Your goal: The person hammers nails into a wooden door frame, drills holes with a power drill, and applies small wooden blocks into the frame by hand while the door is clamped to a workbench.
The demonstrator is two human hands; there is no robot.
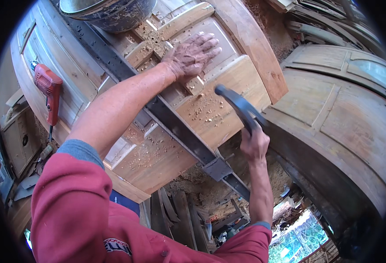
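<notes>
The left hand (193, 55) lies flat, fingers spread, on the door (215, 109), pinning it to the clamp bar (175, 127). The right hand (254, 144) is fisted round a raised hammer (239, 105), poised above the panel's edge.

- Cluttered woodshop, daylit.
- Panelled door (342, 109) leaning at right.
- Red drill (48, 90) lying at left.
- Sawdust and scrap boards (180, 215) on floor below.
- Greenery (296, 241) through opening, lower right.

One head-worn fisheye view looks steeply down — close over the wooden door panel (210, 105) — edges bending toward the rim.
</notes>
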